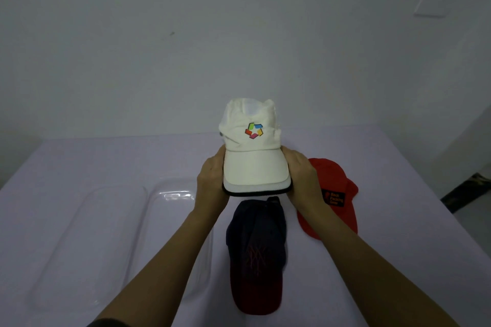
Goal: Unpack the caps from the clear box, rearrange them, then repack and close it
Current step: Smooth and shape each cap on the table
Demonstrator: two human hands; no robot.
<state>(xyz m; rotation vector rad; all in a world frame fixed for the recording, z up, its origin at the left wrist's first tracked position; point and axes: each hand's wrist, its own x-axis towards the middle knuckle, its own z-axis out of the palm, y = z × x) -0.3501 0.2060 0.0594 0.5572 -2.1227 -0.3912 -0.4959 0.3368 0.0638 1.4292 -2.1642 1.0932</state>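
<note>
A white cap [252,151] with a multicoloured logo and a black-edged brim is held up above the table. My left hand [211,180] grips the left side of its brim and my right hand [301,175] grips the right side. Below it on the table lies a navy cap [256,249] with a dark red brim pointing toward me. A red cap [333,194] with a black label lies to the right, partly behind my right forearm. The clear box [183,194] stands open on the left of the table, its clear lid [87,241] lying flat beside it.
The table [132,156] is covered in a pale lilac cloth and meets a plain white wall at the back. Its right edge drops off to a dark floor [467,191].
</note>
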